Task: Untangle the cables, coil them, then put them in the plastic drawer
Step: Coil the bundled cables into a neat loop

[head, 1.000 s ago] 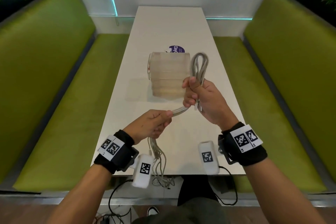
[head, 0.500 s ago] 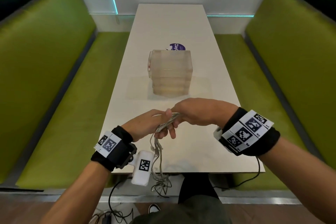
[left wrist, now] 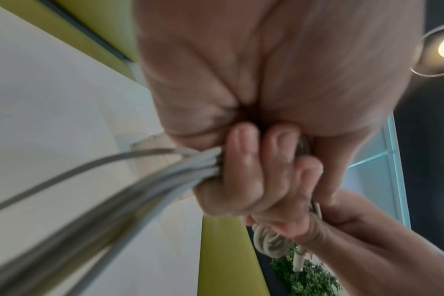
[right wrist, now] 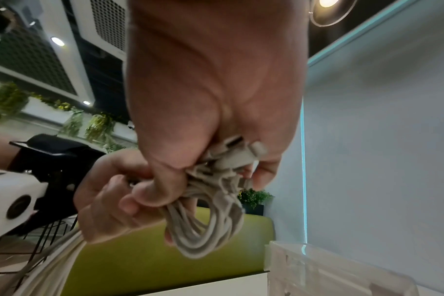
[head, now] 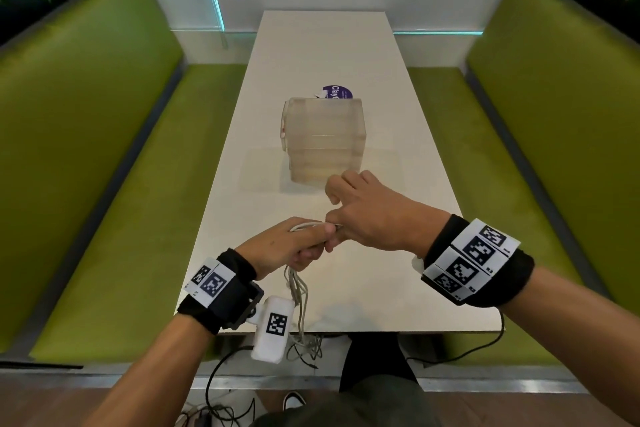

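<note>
A bundle of grey-white cables (head: 298, 291) hangs from my left hand (head: 298, 246) over the table's near edge. The left fingers (left wrist: 243, 160) are curled tight round the strands (left wrist: 129, 192). My right hand (head: 360, 218), palm down just right of the left one, grips the coiled part of the cables (right wrist: 208, 216) with its plugs (right wrist: 233, 152) against the palm; in the head view that coil is hidden under the hand. The clear plastic drawer unit (head: 325, 139) stands mid-table, just beyond the right hand, its drawers closed.
The white table (head: 398, 295) runs away from me between two green benches (head: 104, 184) (head: 536, 166). A purple round sticker (head: 337, 92) lies behind the drawer unit. Black wires (head: 221, 374) trail on the floor below the table edge.
The right hand came down from holding the coil upright beside the drawer unit, turned palm down and now meets the left hand. The left hand stayed near the table's front edge.
</note>
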Demonstrator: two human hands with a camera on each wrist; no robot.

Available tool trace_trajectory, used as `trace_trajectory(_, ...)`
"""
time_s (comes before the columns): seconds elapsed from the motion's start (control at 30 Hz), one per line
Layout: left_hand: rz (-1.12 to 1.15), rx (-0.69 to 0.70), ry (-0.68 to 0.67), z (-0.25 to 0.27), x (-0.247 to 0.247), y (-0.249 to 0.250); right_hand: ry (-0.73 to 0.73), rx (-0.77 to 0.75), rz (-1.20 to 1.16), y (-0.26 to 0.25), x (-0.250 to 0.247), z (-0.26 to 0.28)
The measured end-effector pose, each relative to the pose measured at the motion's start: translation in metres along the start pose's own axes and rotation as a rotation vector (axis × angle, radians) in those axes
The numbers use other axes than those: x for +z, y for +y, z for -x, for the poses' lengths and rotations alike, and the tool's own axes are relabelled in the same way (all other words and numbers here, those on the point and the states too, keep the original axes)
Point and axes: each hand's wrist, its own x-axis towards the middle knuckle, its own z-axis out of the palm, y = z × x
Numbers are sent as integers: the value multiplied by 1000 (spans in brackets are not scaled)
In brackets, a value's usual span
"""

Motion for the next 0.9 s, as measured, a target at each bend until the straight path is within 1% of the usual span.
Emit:
trace_trajectory(0.03,27,5,-8,-1,0,-1,-37,3,-22,1,0,-1)
trace_trajectory(0.13,224,-25,-120,-4,-3,-3,-262,-14,-169,4,-8,-4)
trace_trajectory(0.2,332,-76,-204,-4,-8,-3,-335,2,-188,3,-14,-4)
trace_trajectory(0.27,319,-111,-250,-4,-11,-2,-349,-9,-123,0,-15,-4)
trace_trajectory(0.33,145,-78,-220,-3,-10,-1,-367,-14,-93,-2,-14,-6)
trace_trajectory(0.4,-13,-53,-148,-2,-6,0,-399,12,-178,-1,-14,-7)
trace_trajectory(0.47,-41,-59,-91,0,-4,2,-458,60,-375,4,-13,-7)
trace_trajectory(0.53,-24,-50,-69,2,-2,3,-498,112,-605,7,-14,-5)
trace_trajectory(0.6,-8,-46,-57,2,-2,3,-495,138,-720,7,-13,-5)
trace_trajectory(0.7,-18,-40,-48,2,-2,2,-466,128,-718,4,-10,-4)
trace_trajectory(0.9,-25,-5,-55,3,-2,0,-472,161,-682,1,-10,-6)
